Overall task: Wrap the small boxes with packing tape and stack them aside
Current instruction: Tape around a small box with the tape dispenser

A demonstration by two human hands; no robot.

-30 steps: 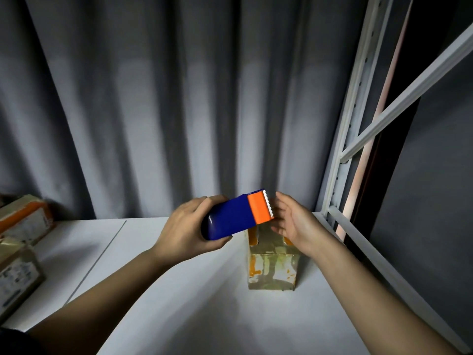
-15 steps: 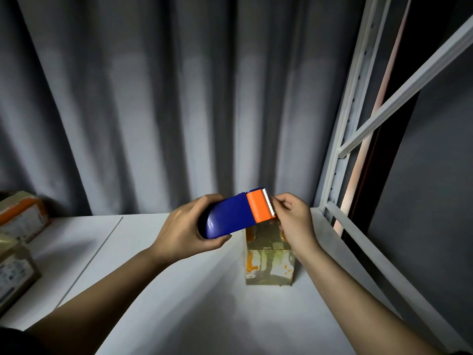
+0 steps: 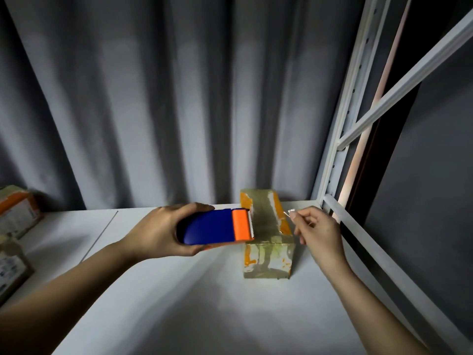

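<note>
Small tape-wrapped orange-and-white cardboard box near white shelf's right edge, blue-and-orange tape dispenser clasped in left hand, right hand pinching clear tape end: slack strip likely folding, self-sticking.

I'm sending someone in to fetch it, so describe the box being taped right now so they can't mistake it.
On the white table, look toward the right, near the white metal frame. The box stands alone there, between the two hands, orange and white under glossy tape. The other boxes sit far off at the table's left edge.
</note>
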